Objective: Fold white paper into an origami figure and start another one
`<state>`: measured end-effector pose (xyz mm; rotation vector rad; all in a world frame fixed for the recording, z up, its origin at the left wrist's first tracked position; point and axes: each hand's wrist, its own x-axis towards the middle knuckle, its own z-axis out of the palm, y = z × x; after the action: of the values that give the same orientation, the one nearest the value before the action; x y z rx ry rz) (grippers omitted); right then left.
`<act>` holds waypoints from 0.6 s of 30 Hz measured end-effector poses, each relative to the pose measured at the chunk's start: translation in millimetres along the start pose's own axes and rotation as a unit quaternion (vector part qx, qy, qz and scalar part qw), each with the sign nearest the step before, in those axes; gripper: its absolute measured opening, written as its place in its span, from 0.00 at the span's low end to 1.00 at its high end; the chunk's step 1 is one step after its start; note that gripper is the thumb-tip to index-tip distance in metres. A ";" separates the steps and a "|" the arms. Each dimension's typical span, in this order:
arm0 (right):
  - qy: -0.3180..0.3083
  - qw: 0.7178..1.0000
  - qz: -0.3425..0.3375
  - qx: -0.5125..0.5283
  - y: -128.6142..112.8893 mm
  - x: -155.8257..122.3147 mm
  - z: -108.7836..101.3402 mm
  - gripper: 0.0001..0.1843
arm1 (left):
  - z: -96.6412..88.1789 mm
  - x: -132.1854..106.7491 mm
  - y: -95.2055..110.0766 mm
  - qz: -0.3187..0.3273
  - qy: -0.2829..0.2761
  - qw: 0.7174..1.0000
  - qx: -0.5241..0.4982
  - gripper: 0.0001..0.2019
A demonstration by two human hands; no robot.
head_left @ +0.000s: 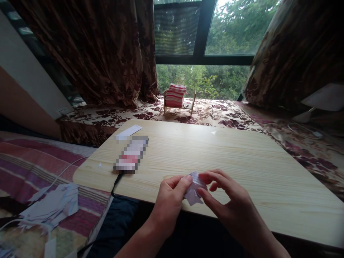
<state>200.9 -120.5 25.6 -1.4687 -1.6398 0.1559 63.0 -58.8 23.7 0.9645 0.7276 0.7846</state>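
A small piece of folded white paper (194,199), with creased layers and pointed corners, is held above the near edge of the wooden table (242,157). My left hand (172,197) pinches its left side, the thumb pressed on top. At the paper's right side is my right hand (231,200), with thumb and index finger closed around a flap and the other fingers bent above. Fingers cover part of the paper, so its full shape is hidden.
A blurred-out phone (131,154) with a black cable lies left on the table. Beyond it is a white paper strip (129,132). Paper pieces (57,204) are heaped on the striped bedding. A small rack (192,105) holding folded red-and-white cloths (175,95) stands by the window.
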 end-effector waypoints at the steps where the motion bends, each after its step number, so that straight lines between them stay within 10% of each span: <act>1: -0.001 1.000 -0.005 -0.006 0.6 -0.7 -0.4 0.13 | -0.2 0.3 -0.6 -0.004 0.002 1.000 -0.008 0.13; 18: 0.002 0.991 -0.107 -0.076 7.1 -2.6 -5.8 0.11 | -4.0 1.8 1.8 -0.009 0.009 0.998 0.065 0.14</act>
<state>209.7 -123.3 23.3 -1.3912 -1.8248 -0.0933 60.2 -55.0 23.4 1.0688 0.8097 0.7385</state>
